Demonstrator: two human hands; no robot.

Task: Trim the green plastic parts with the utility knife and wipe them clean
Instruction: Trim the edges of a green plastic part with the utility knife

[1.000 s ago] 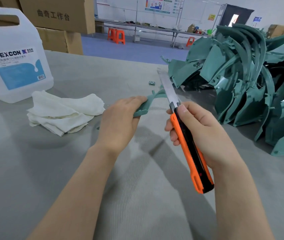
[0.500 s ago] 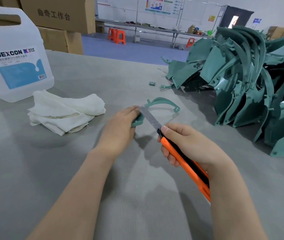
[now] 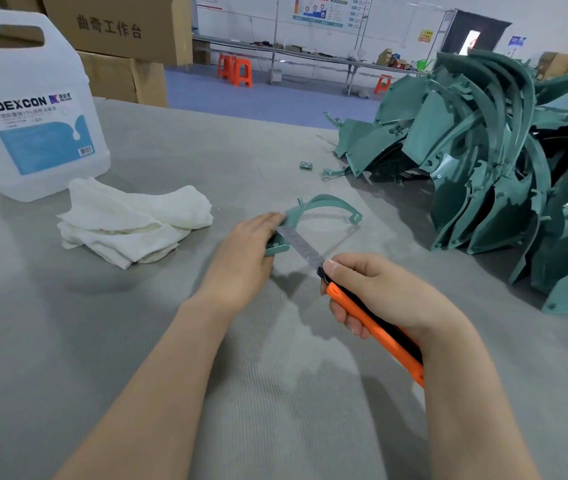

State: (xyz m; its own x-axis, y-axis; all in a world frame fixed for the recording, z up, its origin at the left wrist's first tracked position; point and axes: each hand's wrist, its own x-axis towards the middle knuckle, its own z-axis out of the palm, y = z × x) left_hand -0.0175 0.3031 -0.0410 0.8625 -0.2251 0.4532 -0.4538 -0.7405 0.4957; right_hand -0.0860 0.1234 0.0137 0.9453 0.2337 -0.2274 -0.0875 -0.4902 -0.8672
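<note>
A curved green plastic part (image 3: 327, 202) lies on the grey table (image 3: 137, 341), arching away to the right. My left hand (image 3: 246, 258) grips its near end and hides that end. My right hand (image 3: 379, 296) holds an orange and black utility knife (image 3: 372, 323). Its extended blade (image 3: 298, 245) points up and left, and its tip meets the part right beside my left fingers. A white cloth (image 3: 133, 221) lies crumpled to the left of my hands.
A big heap of green plastic parts (image 3: 490, 168) fills the table's right side. A white DEXCON jug (image 3: 33, 109) stands at the far left, cardboard boxes (image 3: 116, 29) behind it. A small green offcut (image 3: 305, 164) lies mid-table.
A second ago the knife stood raised with its blade pointing away. My right hand has since brought it down and left onto the part, which now lies lower on the table.
</note>
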